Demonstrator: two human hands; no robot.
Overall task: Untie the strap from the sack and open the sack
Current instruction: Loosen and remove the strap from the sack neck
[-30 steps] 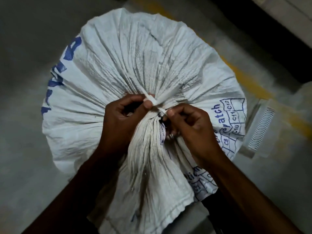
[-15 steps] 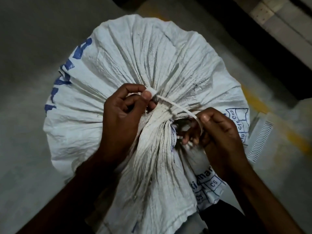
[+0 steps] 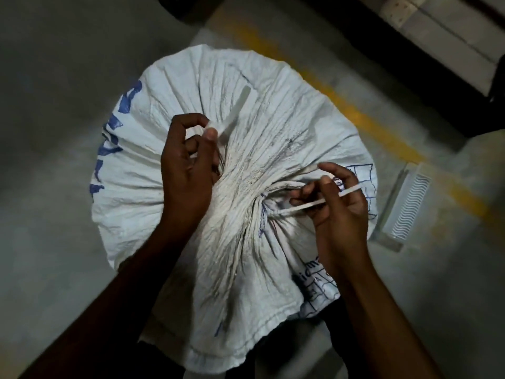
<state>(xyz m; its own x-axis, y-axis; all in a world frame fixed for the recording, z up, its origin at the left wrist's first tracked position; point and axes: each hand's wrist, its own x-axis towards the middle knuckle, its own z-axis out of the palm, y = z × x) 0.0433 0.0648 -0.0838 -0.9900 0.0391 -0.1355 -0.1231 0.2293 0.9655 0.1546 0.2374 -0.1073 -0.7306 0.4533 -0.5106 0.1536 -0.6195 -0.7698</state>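
two ends of the strap [image 3: 300,207] are pinched, one in my left hand [image 3: 188,170], one in my right hand [image 3: 336,212]; it crosses the gathered neck of the sack [image 3: 273,127] on the floor; thin, stiff, probably slippery; i'd grip near the neck.

Dim, low light throughout, brightest toward the middle of the view. Smooth grey concrete floor [image 3: 49,165] filling the left side and lower corners. Worn yellow painted stripe [image 3: 352,110] running diagonally across that floor from the top centre toward the right edge. Beside the stripe near the right edge, a white rectangular plastic grille with wavy slots [image 3: 410,206], lying flat on the floor. Beyond the stripe, a dark shadowed band [image 3: 388,67], then pale cream tiled or panelled surface [image 3: 437,28] in the top right corner. Blurred dark shape [image 3: 188,6] at the top edge; nature unclear.
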